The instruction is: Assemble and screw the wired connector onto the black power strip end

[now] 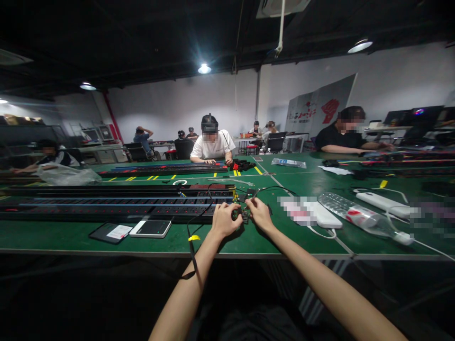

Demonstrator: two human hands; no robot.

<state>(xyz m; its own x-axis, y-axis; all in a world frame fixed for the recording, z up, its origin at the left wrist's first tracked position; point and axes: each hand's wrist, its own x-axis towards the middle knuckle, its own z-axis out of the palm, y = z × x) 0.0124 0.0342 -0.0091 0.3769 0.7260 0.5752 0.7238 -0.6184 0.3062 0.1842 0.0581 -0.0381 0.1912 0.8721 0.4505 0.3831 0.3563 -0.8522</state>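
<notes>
Small dark slotted metallic-looking part [245,218], just beyond the right end of a long black red-marked housing [106,211], over a green tabletop [149,245]. At its left edge, bare left hand [224,220] with thumb and index finger curled inward (cannot tell whether pinching it). At upper right, bare right hand [260,214] with thumb and forefinger drawn together (cannot tell on what). Farther right, clear plastic bottle [368,221].

Small parts [245,217] between the 2 hands [224,219] [260,216] indistinct.
</notes>
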